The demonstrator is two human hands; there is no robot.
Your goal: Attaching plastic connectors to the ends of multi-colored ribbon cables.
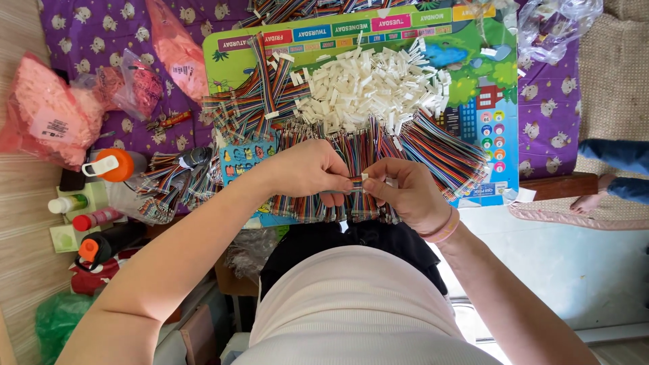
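Both hands, left hand (pixel 312 169) and right hand (pixel 404 190), meet fingertip to fingertip, pinched shut on a ribbon cable (pixel 353 181) and white connector (pixel 364 176).

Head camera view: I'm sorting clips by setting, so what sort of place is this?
Probably a home used for piecework, not a factory. A heap of white plastic connectors and bundles of coloured wires lie on a children's board over a patterned purple cloth; household bottles stand beside.
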